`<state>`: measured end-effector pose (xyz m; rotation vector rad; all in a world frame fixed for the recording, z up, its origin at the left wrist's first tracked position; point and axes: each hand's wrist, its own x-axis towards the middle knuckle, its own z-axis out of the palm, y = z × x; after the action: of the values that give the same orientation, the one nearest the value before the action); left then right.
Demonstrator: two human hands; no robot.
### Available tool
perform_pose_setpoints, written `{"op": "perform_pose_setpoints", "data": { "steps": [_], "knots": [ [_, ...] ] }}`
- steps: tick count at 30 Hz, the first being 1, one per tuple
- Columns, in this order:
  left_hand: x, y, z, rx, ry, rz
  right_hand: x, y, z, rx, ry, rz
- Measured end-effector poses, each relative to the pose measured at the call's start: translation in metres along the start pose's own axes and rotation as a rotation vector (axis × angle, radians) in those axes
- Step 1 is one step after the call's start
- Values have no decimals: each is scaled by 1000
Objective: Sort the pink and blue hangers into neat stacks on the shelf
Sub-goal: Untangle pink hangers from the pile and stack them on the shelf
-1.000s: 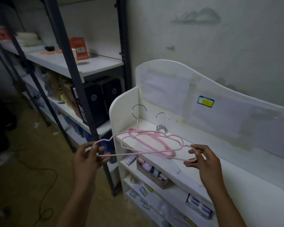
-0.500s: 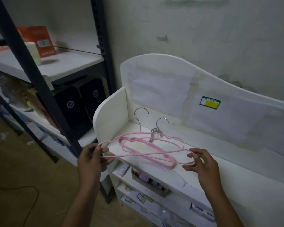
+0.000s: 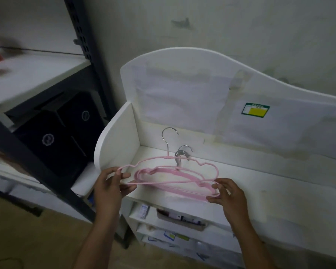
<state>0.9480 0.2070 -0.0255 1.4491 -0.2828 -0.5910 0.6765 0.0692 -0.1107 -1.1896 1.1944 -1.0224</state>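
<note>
A pink hanger (image 3: pixel 184 159) with a steel hook is held level just above the top of the white shelf (image 3: pixel 260 183). My left hand (image 3: pixel 110 184) pinches its left end and my right hand (image 3: pixel 228 195) pinches its right end. Under it lies a stack of pink hangers (image 3: pixel 169 172) on the shelf top, their steel hooks bunched toward the back wall. No blue hanger is in sight.
The white shelf has a left side panel (image 3: pixel 114 144) and a tall curved back board (image 3: pixel 182 90) with a green-yellow label (image 3: pixel 255 110). Lower shelves hold small boxes. A dark metal rack (image 3: pixel 47 121) with black boxes stands to the left.
The view has moved closer and to the right. The held hanger has come lower, nearer the stack, and both hands still pinch its ends.
</note>
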Motion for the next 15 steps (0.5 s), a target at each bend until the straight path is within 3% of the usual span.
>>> {"op": "perform_pose_setpoints", "data": {
  "steps": [11,15],
  "knots": [
    [29,-16,10,-4,-87,-44,8,15,-4,-668,86,-176],
    [40,-29,10,31,-133,-67,8,18,-8,-658,63,-93]
  ]
}}
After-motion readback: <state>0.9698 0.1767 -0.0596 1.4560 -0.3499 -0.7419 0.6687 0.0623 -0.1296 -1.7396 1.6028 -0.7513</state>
